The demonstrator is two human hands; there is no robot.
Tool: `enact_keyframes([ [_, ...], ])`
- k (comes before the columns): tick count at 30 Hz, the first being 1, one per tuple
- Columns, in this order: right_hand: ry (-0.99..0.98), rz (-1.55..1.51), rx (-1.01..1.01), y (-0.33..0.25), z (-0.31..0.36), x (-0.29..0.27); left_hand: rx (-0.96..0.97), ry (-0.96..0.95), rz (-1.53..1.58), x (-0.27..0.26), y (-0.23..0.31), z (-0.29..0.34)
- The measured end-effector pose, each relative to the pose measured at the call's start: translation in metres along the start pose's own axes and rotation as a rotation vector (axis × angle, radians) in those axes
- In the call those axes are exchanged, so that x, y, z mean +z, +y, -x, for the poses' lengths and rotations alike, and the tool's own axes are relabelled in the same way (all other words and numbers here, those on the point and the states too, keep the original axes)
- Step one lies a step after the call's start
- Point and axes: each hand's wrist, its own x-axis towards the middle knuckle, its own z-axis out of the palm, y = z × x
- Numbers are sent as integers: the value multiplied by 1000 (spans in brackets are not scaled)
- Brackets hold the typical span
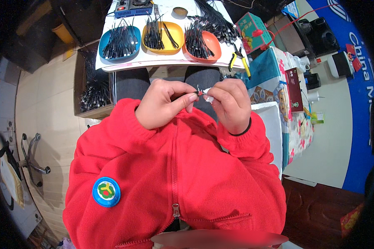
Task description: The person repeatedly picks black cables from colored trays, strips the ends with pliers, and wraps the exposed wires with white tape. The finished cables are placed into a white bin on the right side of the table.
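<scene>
My left hand (164, 101) pinches the end of a thin black cable (198, 93) between thumb and forefinger, in front of my chest. Short red and dark wire ends show at its tip. Right beside it, my right hand (232, 101) is closed on a small whitish, partly clear piece (209, 98), too small to name. The fingertips of both hands almost meet at the wire ends. Beyond my hands, black cables fill a blue bowl (105, 41), a yellow bowl (176, 31) and an orange bowl (212, 41) on the white table (153, 62).
Yellow-handled wire strippers (240, 62) lie at the table's right edge. A loose heap of black cables (220, 23) and a small blue stove (133, 9) are farther back. A cardboard box (94, 108) of cables stands at left, a white foam box (271, 120) at right.
</scene>
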Motion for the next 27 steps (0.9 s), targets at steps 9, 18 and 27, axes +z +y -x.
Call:
enact_keyframes([
  [9, -233, -1155, 1067, -7, 16, 10, 727, 160, -967, 11, -12, 7],
  [18, -63, -56, 78, -2, 0, -2, 104, 54, -93, 3, -3, 4],
  [27, -210, -396, 559, -7, 7, 13, 532, 138, -789, 3, -12, 8],
])
